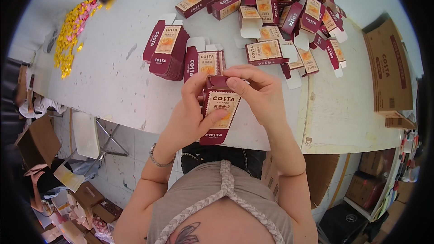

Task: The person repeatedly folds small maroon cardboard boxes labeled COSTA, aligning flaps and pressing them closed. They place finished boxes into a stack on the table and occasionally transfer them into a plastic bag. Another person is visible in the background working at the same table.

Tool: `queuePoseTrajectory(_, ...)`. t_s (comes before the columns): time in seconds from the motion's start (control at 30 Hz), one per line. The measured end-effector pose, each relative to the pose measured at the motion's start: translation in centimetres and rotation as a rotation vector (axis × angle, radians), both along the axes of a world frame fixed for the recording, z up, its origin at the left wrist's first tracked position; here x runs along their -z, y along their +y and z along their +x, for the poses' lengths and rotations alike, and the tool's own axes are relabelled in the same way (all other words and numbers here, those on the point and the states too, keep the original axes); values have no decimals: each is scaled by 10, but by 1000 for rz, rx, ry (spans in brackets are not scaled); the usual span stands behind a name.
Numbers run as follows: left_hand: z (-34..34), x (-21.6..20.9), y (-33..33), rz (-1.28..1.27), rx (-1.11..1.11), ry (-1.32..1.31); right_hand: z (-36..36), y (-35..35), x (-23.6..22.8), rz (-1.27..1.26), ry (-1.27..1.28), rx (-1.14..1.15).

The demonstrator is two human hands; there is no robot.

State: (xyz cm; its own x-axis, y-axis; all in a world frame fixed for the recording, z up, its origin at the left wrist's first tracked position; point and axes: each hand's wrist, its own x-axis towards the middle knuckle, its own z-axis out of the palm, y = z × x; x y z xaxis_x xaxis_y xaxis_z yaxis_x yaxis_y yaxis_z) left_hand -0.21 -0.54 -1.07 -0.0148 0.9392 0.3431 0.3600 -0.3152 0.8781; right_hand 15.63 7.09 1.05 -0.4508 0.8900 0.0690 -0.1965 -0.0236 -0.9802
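Observation:
A maroon and cream cardboard box (220,113) is held upright between both hands at the table's front edge. My left hand (195,113) wraps round its left side, thumb pressed on the front panel. At the box's top, my right hand (257,92) closes its fingers on the upper edge and flap; some fingertips are hidden behind it. Just beyond the hands lies a short row of flat or open maroon cartons (205,61) with white flaps up. Left of that row a thicker stack of the same cartons (167,52) sits on the table.
A big heap of maroon boxes (271,7) covers the far right of the white table (117,72). Small yellow and pink wrapped packets (74,31) are spread at the far left. A large brown carton (391,65) stands at the right edge. Another person (38,104) is at the left.

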Motion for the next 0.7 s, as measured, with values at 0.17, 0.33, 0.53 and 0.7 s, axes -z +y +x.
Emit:
queuePoseTrajectory(0.17,-12,-11,-5,-167,75,75,12,3,1,276,-156,-123)
queuePoseTrajectory(0.33,-20,16,-5,-206,121,-52,10,3,4,88,-298,-236)
queuePoseTrajectory(0.53,-36,7,14,93,-269,-472,-15,98,78,271,-468,374)
queuePoseTrajectory(0.7,-33,27,15,-41,-268,-258,-61,49,95,335,-751,271)
